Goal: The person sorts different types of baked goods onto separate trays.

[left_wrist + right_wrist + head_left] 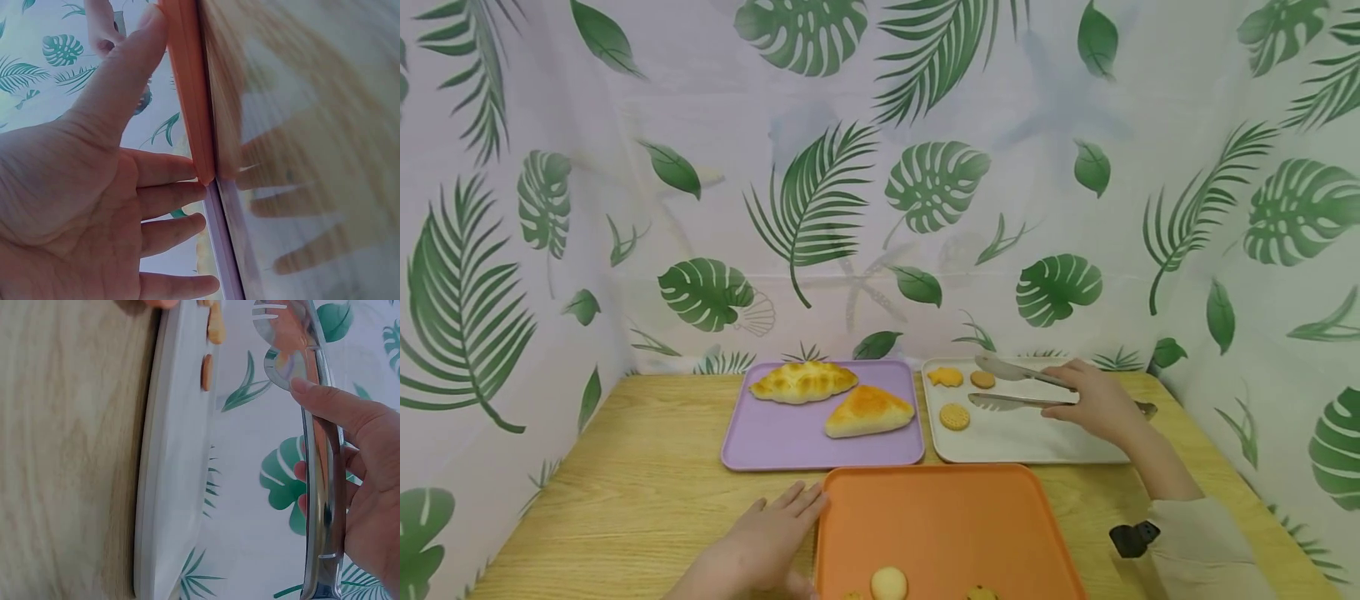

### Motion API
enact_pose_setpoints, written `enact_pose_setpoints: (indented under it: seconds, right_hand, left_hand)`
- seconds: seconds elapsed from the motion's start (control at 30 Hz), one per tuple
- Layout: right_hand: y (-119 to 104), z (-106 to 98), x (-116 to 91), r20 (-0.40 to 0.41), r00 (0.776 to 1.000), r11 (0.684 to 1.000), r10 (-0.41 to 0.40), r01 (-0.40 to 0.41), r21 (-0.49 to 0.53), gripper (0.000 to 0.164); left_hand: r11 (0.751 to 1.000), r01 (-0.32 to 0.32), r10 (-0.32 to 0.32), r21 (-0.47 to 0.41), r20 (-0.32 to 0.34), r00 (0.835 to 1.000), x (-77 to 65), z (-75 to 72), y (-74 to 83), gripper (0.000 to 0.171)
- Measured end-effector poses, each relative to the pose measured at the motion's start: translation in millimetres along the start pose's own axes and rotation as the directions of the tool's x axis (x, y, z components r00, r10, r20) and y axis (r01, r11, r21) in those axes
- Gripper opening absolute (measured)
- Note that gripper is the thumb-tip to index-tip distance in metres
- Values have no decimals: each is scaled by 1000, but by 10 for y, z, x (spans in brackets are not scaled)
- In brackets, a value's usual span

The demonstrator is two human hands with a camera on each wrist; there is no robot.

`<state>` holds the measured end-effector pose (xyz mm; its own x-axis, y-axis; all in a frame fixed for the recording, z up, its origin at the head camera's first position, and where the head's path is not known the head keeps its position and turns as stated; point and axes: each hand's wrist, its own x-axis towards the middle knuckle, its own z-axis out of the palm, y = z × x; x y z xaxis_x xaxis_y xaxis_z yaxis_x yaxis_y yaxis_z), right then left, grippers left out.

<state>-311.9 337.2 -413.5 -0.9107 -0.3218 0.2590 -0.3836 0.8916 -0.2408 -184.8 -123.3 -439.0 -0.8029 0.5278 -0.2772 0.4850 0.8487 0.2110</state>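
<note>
Gripping metal tongs with curled fingers, the right hand holds their jaws parted above a white tray, near a fish-shaped cookie, a small brown cookie and a round patterned cookie. Well apart from it, the left hand, fingers straight, touches the left edge of an orange tray, where a pale cookie lies. A braided loaf and a triangular bread rest on a purple tray beside the white one.
</note>
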Motion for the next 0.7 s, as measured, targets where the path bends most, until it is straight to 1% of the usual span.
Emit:
enact_pose_setpoints:
  seconds: [0.23,0.43,0.57,0.7]
  right_hand:
    - [-234,-70,-294,-88,990,993,-114,115,2,55]
    - [-377,-63,-522,-135,977,986,-168,167,-21,56]
    - [-474,-78,-651,-151,970,982,-190,190,-14,57]
    - [-579,-108,-778,-130,973,981,-192,194,5,58]
  left_hand:
    - [1000,-10,10,-23,-3,1000,1,-1,-8,108]
    - [1000,-17,16,-4,-40,999,6,16,0,108]
    - [1000,-19,20,14,-54,998,6,26,5,108]
    - [1000,-23,24,13,-48,999,13,30,-3,107]
